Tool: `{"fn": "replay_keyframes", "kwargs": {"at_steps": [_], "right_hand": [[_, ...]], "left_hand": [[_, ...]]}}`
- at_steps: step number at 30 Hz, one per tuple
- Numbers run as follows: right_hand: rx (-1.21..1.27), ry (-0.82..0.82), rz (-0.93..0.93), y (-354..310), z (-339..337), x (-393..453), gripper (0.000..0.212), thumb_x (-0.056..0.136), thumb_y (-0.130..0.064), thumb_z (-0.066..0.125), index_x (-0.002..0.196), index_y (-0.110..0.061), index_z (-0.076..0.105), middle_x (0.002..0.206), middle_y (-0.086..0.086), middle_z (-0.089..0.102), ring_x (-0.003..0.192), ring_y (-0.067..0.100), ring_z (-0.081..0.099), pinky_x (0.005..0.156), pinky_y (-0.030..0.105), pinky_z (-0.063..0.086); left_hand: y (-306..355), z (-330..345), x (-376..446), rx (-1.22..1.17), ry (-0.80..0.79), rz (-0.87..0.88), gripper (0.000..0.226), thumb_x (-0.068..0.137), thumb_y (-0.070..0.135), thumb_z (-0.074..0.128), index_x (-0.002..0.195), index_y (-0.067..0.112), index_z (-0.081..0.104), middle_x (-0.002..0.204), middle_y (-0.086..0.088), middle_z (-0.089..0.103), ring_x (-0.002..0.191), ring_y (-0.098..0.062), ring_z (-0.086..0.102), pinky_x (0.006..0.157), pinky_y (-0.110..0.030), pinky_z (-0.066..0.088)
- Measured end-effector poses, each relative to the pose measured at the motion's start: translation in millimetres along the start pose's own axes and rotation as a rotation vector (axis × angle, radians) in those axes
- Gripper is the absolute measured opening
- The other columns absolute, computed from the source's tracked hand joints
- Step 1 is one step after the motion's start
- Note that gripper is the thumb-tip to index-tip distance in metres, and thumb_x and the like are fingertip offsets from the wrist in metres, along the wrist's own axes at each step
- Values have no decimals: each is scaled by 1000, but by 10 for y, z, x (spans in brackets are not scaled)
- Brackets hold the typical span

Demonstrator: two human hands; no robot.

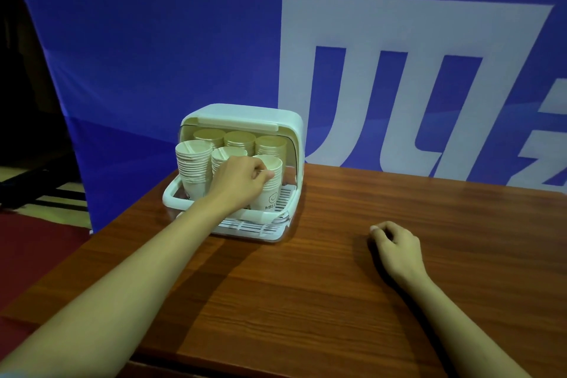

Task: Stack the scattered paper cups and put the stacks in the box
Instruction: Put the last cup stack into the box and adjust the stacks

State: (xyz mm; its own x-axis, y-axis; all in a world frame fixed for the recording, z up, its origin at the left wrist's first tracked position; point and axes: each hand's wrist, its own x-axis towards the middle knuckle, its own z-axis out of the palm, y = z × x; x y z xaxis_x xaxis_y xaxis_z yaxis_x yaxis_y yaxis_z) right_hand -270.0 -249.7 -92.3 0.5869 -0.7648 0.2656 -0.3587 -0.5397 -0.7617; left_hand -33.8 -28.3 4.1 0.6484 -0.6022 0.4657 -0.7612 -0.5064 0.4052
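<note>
Brown wood fills the near part of the view, and this wooden bench [337,285] carries everything. The box [242,120] is the thing to steer by.

Nearest, well to the right of the box and closer to the person, the right hand [395,247] rests on the wood with its fingers loosely curled. It holds nothing.

Next comes the left hand [242,182], reaching into the open front of the box. Its fingers pinch the rim of the front right stack [270,190], which stands on the white slatted floor of the box. Two more stacks stand to the left of it in the front row, and three more stand behind, under the lid. No loose cups show on the bench, so the job looks nearly done.

I think the step now is setting this last stack in its place. To do it well, keep the stack straight up, slide it gently back until it sits beside its neighbour, and let go softly. A quick pull could tip it, or bump the middle stack [225,156] next to it. Lift the fingers straight up and clear of the rim.

Behind the box hangs a blue banner [153,40] with big white shapes.
</note>
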Motion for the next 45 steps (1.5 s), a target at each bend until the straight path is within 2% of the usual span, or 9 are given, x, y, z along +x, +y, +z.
{"fn": "replay_keyframes", "kwargs": {"at_steps": [7, 13, 17, 19, 23, 28, 32, 40, 45], "right_hand": [[131, 92, -223, -766, 205, 41, 10, 100, -26, 59, 97, -24, 68, 95, -12, 67, 93, 5, 62, 84, 31, 53], [92, 127, -517, -1804, 307, 346, 20, 100, -26, 56, 115, -16, 65, 111, -3, 65, 105, 16, 58, 91, 36, 50], [-159, 1, -543, -2033, 493, 621, 48, 102, -37, 54, 147, -19, 50, 140, 4, 56, 125, 28, 50, 105, 47, 44], [-257, -29, -514, -2023, 580, 706, 54, 103, -41, 53, 153, -21, 44, 147, 4, 47, 130, 29, 44, 109, 46, 40], [-267, 65, -538, -1994, 686, 684, 43, 103, -42, 53, 143, -27, 55, 147, -3, 44, 137, 25, 33, 108, 43, 32], [-104, 122, -566, -1908, 748, 540, 32, 101, -44, 57, 127, -28, 65, 130, -2, 51, 123, 21, 40, 103, 40, 36], [-67, 166, -675, -1811, 787, 385, 23, 99, -45, 61, 110, -26, 69, 108, -8, 53, 104, 15, 43, 90, 35, 38], [-173, 175, -845, -1528, 932, 43, 24, 92, -47, 68, 89, -24, 73, 94, -8, 54, 94, 15, 45, 77, 36, 43], [-216, 143, -832, -1339, 1032, -149, 15, 91, -37, 72, 88, -22, 72, 98, -5, 56, 93, 14, 44, 77, 31, 39]], "left_hand": [[0, -35, 41, 242, -24, 116, 25, 98, 42, 66, 108, 20, 74, 100, -1, 74, 99, -28, 68, 78, -38, 52], [-34, -136, 88, 344, -53, 193, 31, 98, 45, 65, 123, 27, 73, 113, 1, 73, 110, -25, 68, 87, -39, 54], [-132, -274, 114, 92, 313, 283, 36, 91, 36, 74, 123, 21, 72, 100, 4, 64, 93, -18, 62, 75, -39, 56], [-196, -367, 193, 92, 458, 248, 44, 90, 26, 71, 132, 15, 67, 117, -4, 64, 109, -24, 59, 90, -43, 51], [-378, -422, 329, 191, 211, 113, 56, 101, 18, 55, 156, 16, 45, 161, -4, 46, 155, -28, 30, 124, -48, 25], [-527, -407, 212, 126, 396, 208, 26, 105, 19, 56, 126, 18, 71, 125, 3, 71, 122, -26, 56, 103, -46, 40], [-626, -480, 64, 107, 434, 285, 6, 97, 15, 71, 101, 17, 75, 98, 5, 72, 100, -26, 59, 86, -39, 42], [-903, -258, -544, 224, 422, 504, 18, 81, -4, 82, 93, 7, 75, 91, -4, 70, 83, -23, 60, 75, -29, 42], [-906, -71, -772, 185, 399, 476, 17, 96, 16, 62, 94, 6, 76, 93, -4, 71, 82, -21, 63, 78, -24, 42]]}}
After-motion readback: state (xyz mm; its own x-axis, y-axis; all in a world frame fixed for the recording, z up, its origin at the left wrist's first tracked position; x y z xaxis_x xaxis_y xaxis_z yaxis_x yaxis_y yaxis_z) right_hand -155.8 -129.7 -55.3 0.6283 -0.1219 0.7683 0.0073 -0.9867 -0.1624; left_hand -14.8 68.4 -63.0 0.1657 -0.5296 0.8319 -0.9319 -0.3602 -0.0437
